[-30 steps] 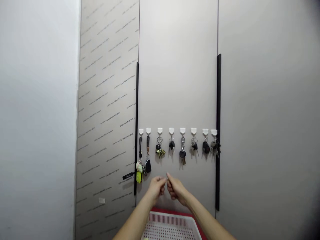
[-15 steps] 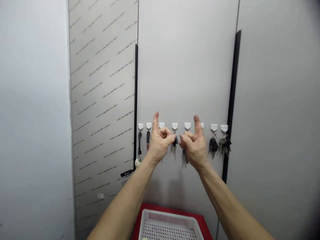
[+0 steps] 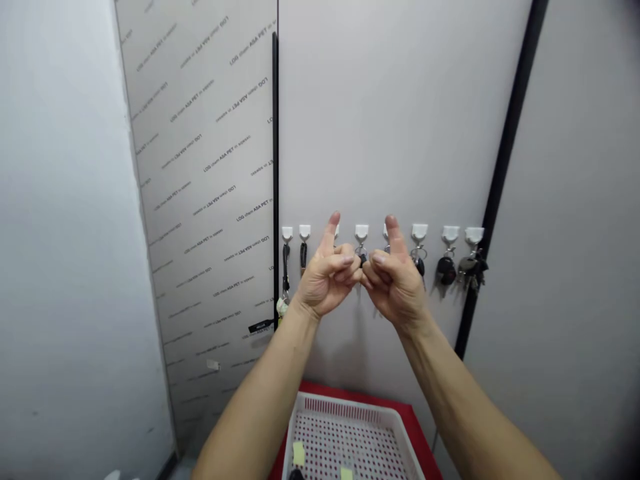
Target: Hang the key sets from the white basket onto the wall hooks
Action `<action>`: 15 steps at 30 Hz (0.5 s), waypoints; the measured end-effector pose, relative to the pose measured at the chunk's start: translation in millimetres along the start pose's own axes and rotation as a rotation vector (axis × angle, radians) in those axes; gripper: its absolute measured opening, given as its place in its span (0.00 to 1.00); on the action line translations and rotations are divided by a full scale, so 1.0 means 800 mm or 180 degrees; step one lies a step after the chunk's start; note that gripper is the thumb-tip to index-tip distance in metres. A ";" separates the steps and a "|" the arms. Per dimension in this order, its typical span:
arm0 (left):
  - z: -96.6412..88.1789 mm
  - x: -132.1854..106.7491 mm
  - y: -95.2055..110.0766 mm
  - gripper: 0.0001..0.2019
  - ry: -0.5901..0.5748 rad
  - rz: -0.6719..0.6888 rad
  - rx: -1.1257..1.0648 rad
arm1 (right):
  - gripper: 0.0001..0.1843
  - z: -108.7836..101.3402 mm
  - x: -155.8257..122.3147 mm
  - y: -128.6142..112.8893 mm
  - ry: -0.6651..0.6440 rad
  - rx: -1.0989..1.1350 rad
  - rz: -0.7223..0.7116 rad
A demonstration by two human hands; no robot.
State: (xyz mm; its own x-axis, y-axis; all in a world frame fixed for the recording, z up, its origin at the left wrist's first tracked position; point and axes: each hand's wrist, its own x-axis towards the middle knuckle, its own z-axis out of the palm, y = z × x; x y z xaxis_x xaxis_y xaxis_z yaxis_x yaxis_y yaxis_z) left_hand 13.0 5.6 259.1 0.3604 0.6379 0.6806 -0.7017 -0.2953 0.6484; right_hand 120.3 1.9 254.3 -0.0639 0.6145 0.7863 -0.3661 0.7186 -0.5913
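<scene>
My left hand (image 3: 327, 277) and my right hand (image 3: 397, 283) are raised against a grey cabinet door (image 3: 380, 120). They meet just below a white hook (image 3: 361, 231). Each index finger points up, and the other fingers and thumbs are curled into a pinch. The pinches touch at a key bunch (image 3: 361, 257) hanging from that hook, which is mostly hidden behind them. I cannot see what lies inside the pinches. More white hooks run in a row along the door, with key bunches at the right (image 3: 446, 270) and a dark strap (image 3: 285, 263) at the left.
A white perforated basket (image 3: 345, 404) sits below on a red surface (image 3: 417, 430), with small yellow notes (image 3: 299, 453) inside. Black vertical handle strips (image 3: 275, 167) border the door. A film-covered panel (image 3: 210, 167) and a white wall (image 3: 60, 233) stand at the left.
Both hands rose from above the basket to the hook row, parted briefly, then came together at one hook. The view moved closer and tilted down.
</scene>
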 end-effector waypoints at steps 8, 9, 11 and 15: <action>-0.009 0.000 0.000 0.29 0.0105 -0.0050 0.0109 | 0.33 -0.007 0.002 0.009 0.0062 -0.0090 0.0107; -0.010 0.000 0.000 0.30 0.0108 -0.0057 0.0154 | 0.33 -0.008 0.002 0.011 0.0067 -0.0104 0.0102; -0.019 0.000 -0.004 0.30 0.0179 -0.0050 0.0367 | 0.32 -0.010 0.000 0.019 0.0112 -0.0223 0.0119; -0.063 -0.001 -0.019 0.27 0.1342 0.0217 0.1789 | 0.24 -0.015 -0.002 0.051 0.0248 -0.1313 0.0459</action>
State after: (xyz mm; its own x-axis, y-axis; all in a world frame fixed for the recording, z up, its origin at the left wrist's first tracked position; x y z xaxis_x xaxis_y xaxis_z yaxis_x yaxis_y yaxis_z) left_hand -7.7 45.0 231.7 -0.0217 0.7926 0.6093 -0.2497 -0.5945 0.7644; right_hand 116.8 34.5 226.9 -0.0112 0.7293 0.6841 0.0436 0.6839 -0.7283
